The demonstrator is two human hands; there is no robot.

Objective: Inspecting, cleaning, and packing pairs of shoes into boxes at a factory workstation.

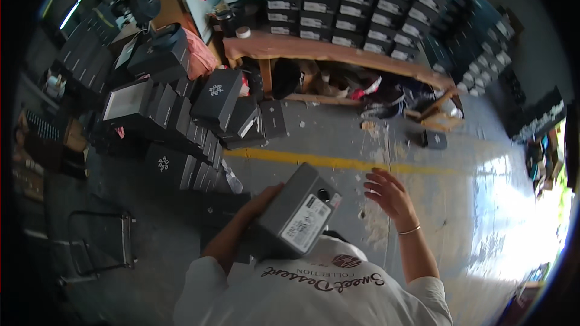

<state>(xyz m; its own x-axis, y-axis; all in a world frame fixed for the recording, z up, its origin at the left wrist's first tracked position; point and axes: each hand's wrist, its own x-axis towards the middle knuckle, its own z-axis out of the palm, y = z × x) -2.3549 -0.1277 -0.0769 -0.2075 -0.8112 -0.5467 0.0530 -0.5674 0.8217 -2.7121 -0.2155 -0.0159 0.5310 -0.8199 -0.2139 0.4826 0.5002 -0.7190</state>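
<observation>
Left hand (261, 201) holding a dark grey box (295, 192) at its side, right hand (396, 201) apart from it, fingers (377, 187) spread loosely

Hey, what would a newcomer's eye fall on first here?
Probably the dark grey box with its white label, in the left hand at lower centre; the right hand is open, apart from it. Then the bright glare on the floor at right, and the stacked boxes on the brown table up top.

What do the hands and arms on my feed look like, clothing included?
Left hand and right hand are ungloved; a thin, pale gold bracelet circles the right wrist. Short white sleeves leave the forearms bare.
</observation>
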